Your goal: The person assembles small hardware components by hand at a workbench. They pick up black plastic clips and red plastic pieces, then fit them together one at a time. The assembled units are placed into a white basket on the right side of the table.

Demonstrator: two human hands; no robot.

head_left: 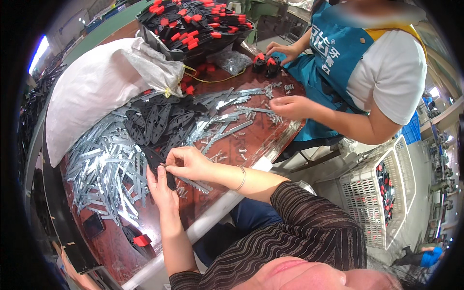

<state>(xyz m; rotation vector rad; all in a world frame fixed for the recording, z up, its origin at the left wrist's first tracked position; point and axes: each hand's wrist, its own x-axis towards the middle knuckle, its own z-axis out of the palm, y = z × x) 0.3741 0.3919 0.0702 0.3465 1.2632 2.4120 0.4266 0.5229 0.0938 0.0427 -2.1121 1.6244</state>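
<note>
My left hand [163, 191] is closed on a long black plastic part [153, 157], held over the near side of the table. Thumb and fingertips of my right hand [188, 163] are pinched together against that same part; whatever is between them is too small to make out. Just beyond my hands lies a heap of similar black plastic parts [157, 121]. To the left spreads a large pile of toothed metal strips [104, 169]. Several small springs [243, 153] are scattered to the right of my hands.
A black clamp with a red end [141, 240] and a phone [93, 225] lie near left. Behind are a white sack [106, 79] and a bin of red-tipped black clamps [193, 24]. A co-worker in a teal apron [333, 58] handles parts across; a white crate [362, 208] stands right.
</note>
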